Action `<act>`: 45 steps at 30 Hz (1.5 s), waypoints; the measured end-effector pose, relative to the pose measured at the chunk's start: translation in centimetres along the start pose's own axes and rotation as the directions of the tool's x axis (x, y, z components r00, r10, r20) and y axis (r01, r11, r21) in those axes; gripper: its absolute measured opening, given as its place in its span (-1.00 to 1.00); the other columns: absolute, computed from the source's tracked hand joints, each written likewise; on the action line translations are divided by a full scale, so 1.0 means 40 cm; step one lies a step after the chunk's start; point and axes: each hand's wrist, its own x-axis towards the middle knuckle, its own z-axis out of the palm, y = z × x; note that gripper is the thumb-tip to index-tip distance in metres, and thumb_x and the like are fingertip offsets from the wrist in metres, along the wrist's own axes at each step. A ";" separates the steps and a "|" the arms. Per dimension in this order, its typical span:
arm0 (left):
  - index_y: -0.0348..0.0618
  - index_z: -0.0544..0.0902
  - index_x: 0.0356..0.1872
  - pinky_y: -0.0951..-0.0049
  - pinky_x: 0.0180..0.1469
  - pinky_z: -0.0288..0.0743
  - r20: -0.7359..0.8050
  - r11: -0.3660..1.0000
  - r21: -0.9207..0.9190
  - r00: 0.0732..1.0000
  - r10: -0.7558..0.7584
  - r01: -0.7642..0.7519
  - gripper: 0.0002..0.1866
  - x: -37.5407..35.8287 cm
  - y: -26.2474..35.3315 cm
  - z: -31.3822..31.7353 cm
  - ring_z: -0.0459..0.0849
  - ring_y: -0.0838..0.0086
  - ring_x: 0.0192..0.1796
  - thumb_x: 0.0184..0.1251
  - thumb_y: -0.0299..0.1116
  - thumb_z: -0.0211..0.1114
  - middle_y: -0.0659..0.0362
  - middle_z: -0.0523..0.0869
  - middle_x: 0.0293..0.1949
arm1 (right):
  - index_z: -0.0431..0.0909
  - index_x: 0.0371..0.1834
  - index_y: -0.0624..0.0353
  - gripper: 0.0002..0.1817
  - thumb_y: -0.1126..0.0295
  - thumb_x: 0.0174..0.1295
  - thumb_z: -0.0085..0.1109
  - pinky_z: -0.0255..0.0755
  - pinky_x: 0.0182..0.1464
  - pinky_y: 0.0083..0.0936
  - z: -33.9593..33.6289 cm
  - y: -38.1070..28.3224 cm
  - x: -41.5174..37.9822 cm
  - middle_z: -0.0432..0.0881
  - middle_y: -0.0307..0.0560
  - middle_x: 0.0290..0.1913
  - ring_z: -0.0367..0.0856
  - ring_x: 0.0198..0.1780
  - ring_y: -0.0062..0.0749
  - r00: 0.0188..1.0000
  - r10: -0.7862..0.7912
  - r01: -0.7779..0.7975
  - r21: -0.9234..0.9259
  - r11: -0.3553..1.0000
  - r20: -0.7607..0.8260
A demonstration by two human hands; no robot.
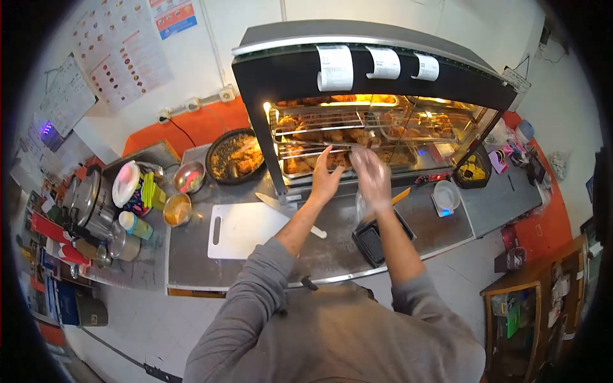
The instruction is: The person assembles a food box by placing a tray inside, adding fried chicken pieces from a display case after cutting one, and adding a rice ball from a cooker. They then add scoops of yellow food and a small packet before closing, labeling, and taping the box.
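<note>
My left hand [326, 177] is at the front opening of the heated display cabinet [377, 59], thumb and fingers spread apart near the lower wire rack. Beside it my right hand [372, 177], in a clear plastic glove, reaches to the same shelf; its fingers are smeared by motion. Browned pieces of food [297, 167] lie on the lit shelves behind both hands. Below my right forearm sits a black plastic container [369, 246]. A white cutting board [246, 237] lies left of my left arm, and a knife [319, 232] passes beneath that arm.
A black pan of food [237, 156] and metal bowls [177, 209] stand left of the cabinet. To the right are a small scale [445, 209] with a clear bowl [447, 194] and a black dish of yellow food [472, 170]. Paper slips [334, 67] hang on the cabinet top.
</note>
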 end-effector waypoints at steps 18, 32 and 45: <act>-0.15 0.47 0.18 0.54 -0.06 0.41 -0.330 0.638 -0.243 0.556 -0.763 0.731 -0.60 -0.966 -0.054 -0.563 0.57 0.54 -0.03 0.34 -0.34 0.23 0.19 0.60 0.09 | 0.61 0.00 0.12 -0.45 -0.08 0.11 0.19 0.55 -0.02 -0.22 -0.032 0.340 0.737 0.69 -0.10 -0.05 0.67 -0.08 -0.15 0.740 0.440 0.261 -0.820 0.509 0.508; -0.10 0.45 0.21 0.51 -0.06 0.42 -0.467 0.501 -0.363 0.312 -0.828 0.786 -0.62 -1.206 0.026 -0.462 0.59 0.50 0.05 0.41 -0.30 0.15 0.24 0.55 0.15 | 0.59 0.01 0.13 -0.48 -0.02 0.13 0.20 0.55 0.00 -0.20 0.046 0.330 0.708 0.68 -0.08 -0.05 0.67 -0.08 -0.15 0.787 0.345 0.233 -0.764 0.601 0.511; -0.10 0.48 0.13 0.49 -0.23 0.50 -0.419 0.547 -0.245 0.422 -0.804 0.800 -0.65 -1.058 0.013 -0.511 0.61 0.50 -0.12 0.34 -0.32 0.21 0.20 0.60 0.02 | 0.57 0.03 0.15 -0.51 0.03 0.15 0.20 0.54 0.01 -0.19 0.111 0.243 0.728 0.67 -0.07 -0.05 0.66 -0.08 -0.16 0.989 0.100 -0.028 -0.519 0.854 0.111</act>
